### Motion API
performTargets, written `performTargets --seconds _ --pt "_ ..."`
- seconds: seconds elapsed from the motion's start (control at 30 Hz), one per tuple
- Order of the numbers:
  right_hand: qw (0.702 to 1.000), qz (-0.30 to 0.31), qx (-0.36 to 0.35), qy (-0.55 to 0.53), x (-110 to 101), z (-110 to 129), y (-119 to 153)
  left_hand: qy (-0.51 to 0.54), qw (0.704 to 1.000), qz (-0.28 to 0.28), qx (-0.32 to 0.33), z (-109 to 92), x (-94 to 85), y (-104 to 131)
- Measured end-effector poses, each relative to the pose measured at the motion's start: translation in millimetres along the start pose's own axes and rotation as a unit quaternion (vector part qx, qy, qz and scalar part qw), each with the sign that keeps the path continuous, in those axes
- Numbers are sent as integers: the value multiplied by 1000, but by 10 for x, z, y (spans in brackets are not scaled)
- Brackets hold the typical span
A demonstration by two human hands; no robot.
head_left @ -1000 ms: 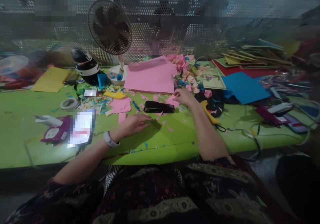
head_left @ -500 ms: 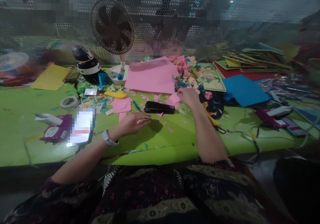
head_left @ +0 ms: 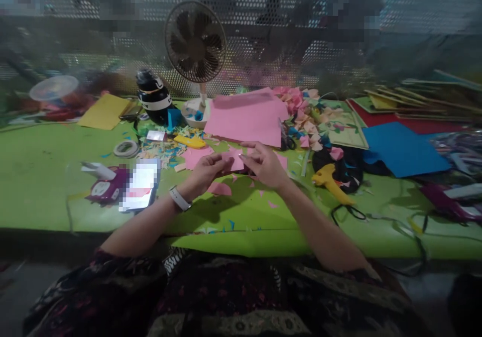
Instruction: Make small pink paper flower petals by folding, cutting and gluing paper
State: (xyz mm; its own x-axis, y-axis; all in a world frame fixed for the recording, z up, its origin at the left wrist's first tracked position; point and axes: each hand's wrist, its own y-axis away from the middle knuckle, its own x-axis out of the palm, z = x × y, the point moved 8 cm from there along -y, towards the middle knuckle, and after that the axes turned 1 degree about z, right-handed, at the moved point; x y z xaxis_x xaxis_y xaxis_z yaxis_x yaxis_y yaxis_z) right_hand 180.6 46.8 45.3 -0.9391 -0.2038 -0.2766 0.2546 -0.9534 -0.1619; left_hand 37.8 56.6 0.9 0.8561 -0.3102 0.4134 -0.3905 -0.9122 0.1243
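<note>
A small piece of pink paper [head_left: 237, 161] is held between my two hands, above the middle of the table. My left hand [head_left: 207, 174] pinches its left end between thumb and fingers. At the other end, the thumb and fingers of my right hand [head_left: 263, 165] close on it. Something dark, partly hidden, lies beneath the hands where the black stapler was. Cut pink pieces [head_left: 194, 156] lie behind my left hand, and a curved pink piece [head_left: 219, 190] rests in front of it. A large pink sheet [head_left: 246, 113] lies just beyond the hands.
A yellow glue gun [head_left: 333, 184] lies right of my arm, with cords nearby. To the left are a lit phone [head_left: 141, 184], a tape roll [head_left: 126, 149] and a yellow cutter [head_left: 189, 141]. A fan [head_left: 196, 43], a black bottle [head_left: 154, 98] and paper flowers [head_left: 297, 106] stand behind.
My right hand has come back leftward with a small pink piece. My left hand, open before, has closed on that piece. The camera view has shifted slightly left.
</note>
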Motion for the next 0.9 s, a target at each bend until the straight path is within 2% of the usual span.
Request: performTargets --seconds 0.1,0.2,0.33,0.4,0.53,0.67,0.77,0.9 --pt "997 23 -50 57 -37 57 3 51 998 -24 -7 9 -80 2" --pt "979 42 -127 151 -44 139 0 74 997 -21 -16 21 -104 3" --pt "965 2 -205 165 -6 225 20 60 997 18 -38 70 -43 17" --pt "971 -29 -192 137 -7 195 10 56 997 35 -38 82 -17 28" --pt "990 -82 -95 66 -49 8 -29 56 998 35 -21 76 -34 35" --pt "995 -82 -43 33 -13 -89 -28 14 999 39 29 8 -17 41" --pt "996 -78 -34 25 19 -85 -14 -50 996 30 66 -42 -1 52" --pt "996 -79 -31 27 33 -75 -6 -70 995 12 75 -34 -22 50"
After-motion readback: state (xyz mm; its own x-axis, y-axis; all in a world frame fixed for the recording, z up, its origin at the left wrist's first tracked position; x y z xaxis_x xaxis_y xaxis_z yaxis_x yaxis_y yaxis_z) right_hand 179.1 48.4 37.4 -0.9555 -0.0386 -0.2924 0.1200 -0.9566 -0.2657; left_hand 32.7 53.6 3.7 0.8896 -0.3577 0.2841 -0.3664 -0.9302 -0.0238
